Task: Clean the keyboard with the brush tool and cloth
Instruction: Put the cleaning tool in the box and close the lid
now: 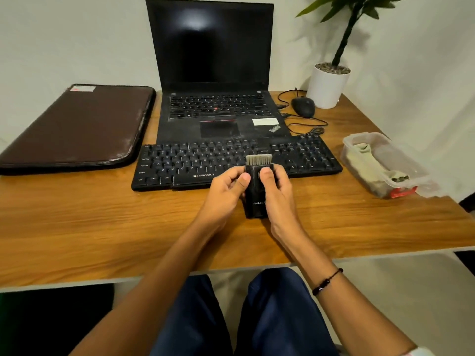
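A black external keyboard [195, 160] lies on the wooden table in front of an open black laptop. Both my hands hold a black brush tool [256, 199] upright over the keyboard's front edge, its pale bristles [258, 159] pointing away from me. My left hand [226, 191] grips the tool's left side and my right hand [279, 194] its right side, with both thumbs on its top face. A beige cloth [370, 163] lies folded inside a clear plastic box at the right.
The laptop [213, 73] stands behind the keyboard. A dark brown sleeve [77, 127] lies at the left. A black mouse [303, 106] with its cable and a white plant pot [327, 86] sit at the back right. The clear box [411, 170] is near the table's right edge.
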Tool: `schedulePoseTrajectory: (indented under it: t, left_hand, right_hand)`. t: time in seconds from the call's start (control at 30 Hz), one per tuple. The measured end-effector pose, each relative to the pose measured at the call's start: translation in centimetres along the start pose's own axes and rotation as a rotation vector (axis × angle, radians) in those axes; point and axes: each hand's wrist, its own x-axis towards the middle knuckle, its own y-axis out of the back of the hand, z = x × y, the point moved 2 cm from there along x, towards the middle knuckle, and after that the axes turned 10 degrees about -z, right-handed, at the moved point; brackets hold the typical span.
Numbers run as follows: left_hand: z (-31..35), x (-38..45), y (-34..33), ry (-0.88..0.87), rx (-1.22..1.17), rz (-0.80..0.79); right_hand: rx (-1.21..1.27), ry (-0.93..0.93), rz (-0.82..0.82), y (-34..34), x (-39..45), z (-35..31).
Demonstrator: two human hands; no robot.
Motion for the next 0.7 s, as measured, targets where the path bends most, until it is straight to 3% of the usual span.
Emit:
schedulePoseTrajectory:
  t: [0.33,0.7]
  left_hand:
    - [-0.27,0.15,0.03,0.026,0.063,0.002]
    - [-0.21,0.02,0.02,0.074,0.052,0.013]
  right_hand:
    - [0.035,-0.021,-0.006,0.25,0.14,0.47]
    - [0.192,-0.071,-0.148,0.7,0.03,0.06]
